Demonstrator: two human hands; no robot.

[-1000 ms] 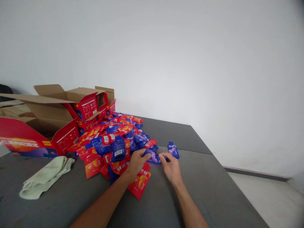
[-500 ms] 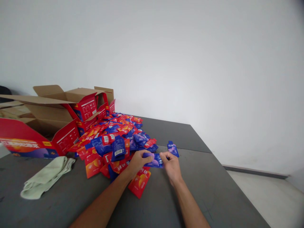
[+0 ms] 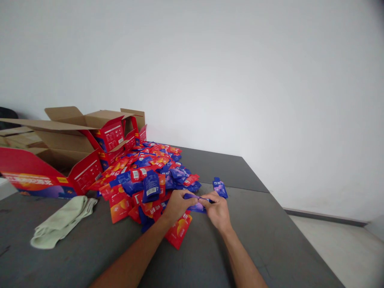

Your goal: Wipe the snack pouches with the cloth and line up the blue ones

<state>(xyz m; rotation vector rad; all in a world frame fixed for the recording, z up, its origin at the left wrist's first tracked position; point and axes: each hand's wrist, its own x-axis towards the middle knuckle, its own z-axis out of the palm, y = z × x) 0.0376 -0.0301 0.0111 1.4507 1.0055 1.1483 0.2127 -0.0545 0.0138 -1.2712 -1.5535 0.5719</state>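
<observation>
A blue and purple sachet (image 3: 196, 207) is pinched between both of my hands, low over the dark table. My left hand (image 3: 179, 205) grips its left part, and my right hand (image 3: 216, 208) has its right end; the two thumbs nearly meet on it. Fingers cover much of its print. Just beyond my right hand lies another blue sachet (image 3: 220, 188), flat on the table. Beneath my left wrist rests a red and orange sachet (image 3: 180, 231). A heap of red and blue sachets (image 3: 151, 188) spreads to the left of my hands.
Open red cardboard boxes (image 3: 85, 172) stand on the left, flaps up, beside the heap. In front of them a folded pale green cloth (image 3: 63, 224) lies on the table (image 3: 258, 240). A white wall rises behind; the table's right edge drops to a pale floor (image 3: 336, 236).
My fingers have drawn closer together along the blue sachet, the thumbs shifting inward and hiding more of its print. The whole view has shifted slightly.
</observation>
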